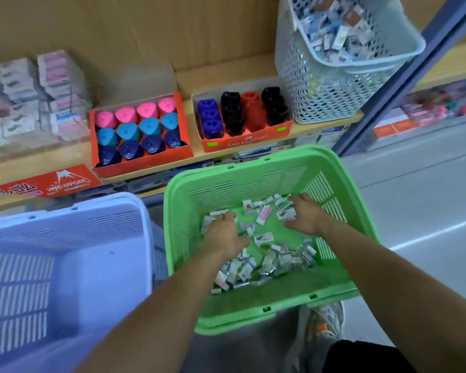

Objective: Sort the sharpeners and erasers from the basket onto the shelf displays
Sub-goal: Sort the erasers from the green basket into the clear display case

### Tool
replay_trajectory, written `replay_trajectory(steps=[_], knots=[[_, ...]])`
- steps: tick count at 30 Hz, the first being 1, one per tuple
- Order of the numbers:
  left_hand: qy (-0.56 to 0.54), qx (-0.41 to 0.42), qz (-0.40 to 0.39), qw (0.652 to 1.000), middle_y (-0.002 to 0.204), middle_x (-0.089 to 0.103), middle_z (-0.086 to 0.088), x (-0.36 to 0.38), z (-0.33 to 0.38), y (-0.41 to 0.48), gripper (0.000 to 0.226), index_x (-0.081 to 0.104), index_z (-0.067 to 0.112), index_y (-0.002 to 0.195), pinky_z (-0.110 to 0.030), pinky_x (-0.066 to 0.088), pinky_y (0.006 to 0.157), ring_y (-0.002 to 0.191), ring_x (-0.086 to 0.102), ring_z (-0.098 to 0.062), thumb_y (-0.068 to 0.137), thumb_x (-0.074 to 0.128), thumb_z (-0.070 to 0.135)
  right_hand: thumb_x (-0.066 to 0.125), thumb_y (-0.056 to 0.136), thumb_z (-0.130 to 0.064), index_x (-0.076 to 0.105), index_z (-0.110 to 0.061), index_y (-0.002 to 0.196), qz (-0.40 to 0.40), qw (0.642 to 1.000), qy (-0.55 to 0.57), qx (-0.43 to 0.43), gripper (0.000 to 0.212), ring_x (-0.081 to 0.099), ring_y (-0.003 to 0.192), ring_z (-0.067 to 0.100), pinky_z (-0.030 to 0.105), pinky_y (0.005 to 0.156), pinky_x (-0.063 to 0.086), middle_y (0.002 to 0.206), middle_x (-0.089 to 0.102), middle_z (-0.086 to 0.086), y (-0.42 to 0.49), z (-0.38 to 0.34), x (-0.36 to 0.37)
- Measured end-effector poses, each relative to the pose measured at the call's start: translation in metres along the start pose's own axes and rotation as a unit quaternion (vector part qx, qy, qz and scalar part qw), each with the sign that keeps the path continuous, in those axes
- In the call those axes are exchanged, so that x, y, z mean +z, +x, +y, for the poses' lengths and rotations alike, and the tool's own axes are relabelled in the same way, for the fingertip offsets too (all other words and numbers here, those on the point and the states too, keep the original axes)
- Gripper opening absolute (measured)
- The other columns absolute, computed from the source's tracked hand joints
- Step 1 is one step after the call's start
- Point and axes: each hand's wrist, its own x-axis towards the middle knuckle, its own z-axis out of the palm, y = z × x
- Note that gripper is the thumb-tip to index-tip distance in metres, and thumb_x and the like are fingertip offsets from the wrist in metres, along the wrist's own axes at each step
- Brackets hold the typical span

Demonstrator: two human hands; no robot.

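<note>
Inspecting the head view, the only one supplied, we find both hands down inside the green basket, which sits below and in front of the shelf. The erasers lie loose on the basket floor. Most are heaped against the near wall, with a thinner scatter toward the far wall. We see no sharpeners in this basket.

The left hand lies palm down on the left of the scatter. Its fingertips are hidden among the wrappers, so we cannot tell whether its grip holds anything. The right hand is at the far right of the scatter. Its grip is wide, thumb apart from the fingers, with a few erasers between them but not visibly clamped.

On the shelf, sharpeners fill two red display boxes standing side by side. To their left are stacked eraser packs, blurred. To their right stands a pale mesh basket holding more erasers. A lilac basket sits just left of the green one.

We judge the step in hand to be gathering erasers, with nothing lifted yet. The next move calls for closing on a handful, clearing the rim and carrying it to an eraser display, not the sharpener boxes. We cannot determine which display suits these wrappers.
</note>
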Motion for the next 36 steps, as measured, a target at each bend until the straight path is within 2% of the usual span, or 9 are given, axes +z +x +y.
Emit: replay_trajectory(steps=[3, 5, 9, 13, 16, 21, 27, 32, 36], knots=[[-0.053, -0.052, 0.018, 0.997, 0.159, 0.033, -0.007, 0.022, 0.006, 0.034, 0.089, 0.024, 0.018, 0.155, -0.047, 0.033, 0.118, 0.143, 0.037, -0.03, 0.086, 0.076, 0.038, 0.076, 0.086, -0.036, 0.012, -0.007, 0.159, -0.002, 0.999, 0.036, 0.012, 0.101, 0.022, 0.149, 0.038, 0.039, 0.121, 0.025, 0.165, 0.01, 0.017, 0.023, 0.004, 0.018], [-0.129, -0.073, 0.027, 0.989, 0.154, 0.041, -0.004, 0.034, 0.008, 0.053, 0.087, 0.025, 0.021, 0.156, -0.044, 0.041, 0.112, 0.124, 0.053, -0.024, 0.087, 0.077, 0.031, 0.075, 0.087, -0.035, 0.005, -0.006, 0.159, -0.002, 0.999, 0.03, 0.021, 0.105, 0.016, 0.151, 0.038, 0.042, 0.121, 0.024, 0.167, 0.005, 0.015, 0.032, 0.007, 0.032], [-0.213, -0.085, 0.045, 0.972, 0.126, 0.064, 0.004, 0.059, 0.005, 0.083, 0.079, 0.029, 0.033, 0.153, -0.039, 0.057, 0.087, 0.084, 0.064, -0.009, 0.089, 0.076, 0.028, 0.077, 0.082, -0.03, 0.018, -0.007, 0.154, 0.039, 0.998, 0.03, 0.035, 0.096, 0.03, 0.14, 0.039, 0.042, 0.114, 0.032, 0.153, 0.026, 0.02, 0.043, 0.006, 0.045], [-0.161, -0.062, 0.074, 0.982, 0.136, 0.06, 0.008, 0.073, -0.005, 0.1, 0.077, 0.037, 0.037, 0.147, -0.042, 0.057, 0.089, 0.095, 0.067, -0.014, 0.083, 0.08, 0.037, 0.079, 0.083, -0.038, 0.006, -0.011, 0.159, 0.001, 0.999, 0.03, 0.036, 0.109, 0.024, 0.144, 0.04, 0.046, 0.117, 0.031, 0.157, 0.021, 0.019, 0.044, 0.011, 0.054], [-0.038, -0.006, 0.093, 0.995, 0.139, 0.057, 0.005, 0.079, -0.008, 0.105, 0.074, 0.042, 0.035, 0.147, -0.043, 0.049, 0.1, 0.121, 0.057, -0.023, 0.082, 0.075, 0.054, 0.081, 0.079, -0.039, 0.018, -0.021, 0.156, 0.042, 0.999, 0.008, 0.021, 0.101, 0.026, 0.14, 0.035, 0.048, 0.114, 0.039, 0.149, 0.02, 0.012, 0.043, 0.01, 0.056], [0.044, 0.032, 0.093, 0.994, 0.144, 0.047, 0.007, 0.085, -0.004, 0.107, 0.074, 0.043, 0.031, 0.147, -0.039, 0.038, 0.107, 0.131, 0.042, -0.021, 0.084, 0.067, 0.062, 0.085, 0.076, -0.036, 0.034, -0.015, 0.143, 0.097, 0.995, 0.012, -0.006, 0.087, 0.047, 0.126, 0.033, 0.043, 0.106, 0.045, 0.145, 0.026, 0.008, 0.048, 0.008, 0.058], [-0.014, 0.057, 0.088, 0.994, 0.124, 0.069, 0.008, 0.08, 0.0, 0.117, 0.072, 0.047, 0.031, 0.14, -0.037, 0.046, 0.096, 0.107, 0.066, -0.017, 0.078, 0.08, 0.05, 0.079, 0.081, -0.045, 0.043, -0.02, 0.141, 0.081, 0.995, -0.066, -0.002, 0.075, 0.034, 0.13, 0.032, 0.046, 0.104, 0.045, 0.141, 0.033, 0.01, 0.051, 0.006, 0.06], [0.043, 0.056, 0.034, 0.997, 0.141, 0.057, 0.003, 0.072, 0.005, 0.121, 0.076, 0.043, 0.028, 0.147, -0.038, 0.047, 0.098, 0.123, 0.058, -0.023, 0.086, 0.061, 0.069, 0.077, 0.083, -0.047, 0.032, -0.017, 0.149, 0.061, 0.996, -0.068, 0.003, 0.085, 0.037, 0.133, 0.032, 0.044, 0.108, 0.041, 0.146, 0.033, 0.01, 0.054, 0.007, 0.053], [0.055, 0.057, 0.049, 0.996, 0.132, 0.057, 0.0, 0.077, 0.012, 0.116, 0.056, 0.052, 0.026, 0.135, -0.036, 0.045, 0.093, 0.114, 0.058, -0.024, 0.09, 0.066, 0.056, 0.075, 0.082, -0.055, 0.036, -0.017, 0.145, 0.051, 0.992, -0.113, 0.003, 0.083, 0.031, 0.132, 0.032, 0.046, 0.106, 0.043, 0.143, 0.031, 0.011, 0.056, 0.005, 0.055]])
